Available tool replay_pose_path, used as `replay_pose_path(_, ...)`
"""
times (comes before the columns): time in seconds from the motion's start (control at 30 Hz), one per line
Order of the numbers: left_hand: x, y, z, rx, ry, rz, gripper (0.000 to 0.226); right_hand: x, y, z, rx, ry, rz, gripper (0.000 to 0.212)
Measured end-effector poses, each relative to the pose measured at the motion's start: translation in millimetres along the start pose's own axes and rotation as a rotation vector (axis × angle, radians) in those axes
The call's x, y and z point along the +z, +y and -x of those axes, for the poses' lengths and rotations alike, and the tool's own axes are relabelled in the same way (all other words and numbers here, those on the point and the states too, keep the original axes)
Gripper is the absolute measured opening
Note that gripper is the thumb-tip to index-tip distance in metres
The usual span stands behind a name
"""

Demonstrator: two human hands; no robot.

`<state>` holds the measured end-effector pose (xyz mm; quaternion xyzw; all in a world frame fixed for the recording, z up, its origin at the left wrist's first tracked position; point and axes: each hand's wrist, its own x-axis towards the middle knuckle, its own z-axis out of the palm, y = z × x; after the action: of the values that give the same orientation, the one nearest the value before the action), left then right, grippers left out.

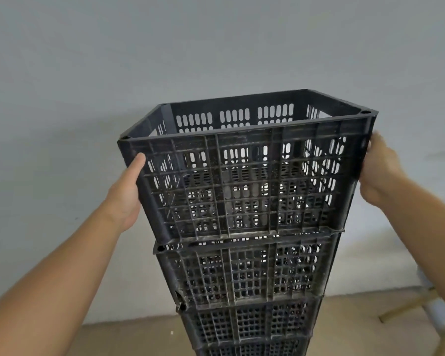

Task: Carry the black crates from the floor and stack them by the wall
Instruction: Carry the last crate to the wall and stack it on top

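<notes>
Against grey wall (88, 73), we grip top crate (247, 176) atop stack (249, 278): left hand (125, 194) and right hand (378, 173) clasp its sides.

stack (249, 327) base cut off below, right hand (376, 170) blurred

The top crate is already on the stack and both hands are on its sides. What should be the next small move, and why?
Probably nudge the top crate until it sits square, then let go. It rests on the stack by the wall, but its left bottom corner looks offset from the rim below. The left hand and right hand press its sides.
</notes>
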<state>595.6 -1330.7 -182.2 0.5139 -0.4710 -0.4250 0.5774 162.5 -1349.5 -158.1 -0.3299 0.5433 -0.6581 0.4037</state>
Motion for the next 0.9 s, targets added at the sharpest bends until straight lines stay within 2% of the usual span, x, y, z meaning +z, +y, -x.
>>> replay_pose_path(0.1,-0.1,-14.3,1.1,-0.050,0.062,-0.051,0.056,4.9,16.6,12.1,0.011,-0.037,-0.023,0.044)
replay_pose_path(0.3,3.1,-16.4,1.6,-0.027,0.133,-0.171,0.048,12.2,40.0,14.5,0.003,-0.008,0.022,0.033)
replay_pose_path(0.47,3.5,-16.5,10.8,-0.020,0.181,-0.217,0.036,16.3,39.2,19.7,-0.003,0.012,0.091,0.047)
replay_pose_path(0.63,-1.1,-19.7,14.3,-0.033,0.187,-0.221,0.050,6.6,41.6,18.7,-0.029,0.013,0.137,0.038)
replay_pose_path(0.77,4.2,-22.1,17.5,-0.029,0.200,-0.220,0.039,3.0,35.8,16.3,-0.031,0.001,0.185,0.046)
replay_pose_path(0.9,5.2,-21.7,15.1,-0.031,0.195,-0.194,0.049,6.2,41.9,16.5,-0.021,0.028,0.222,0.049)
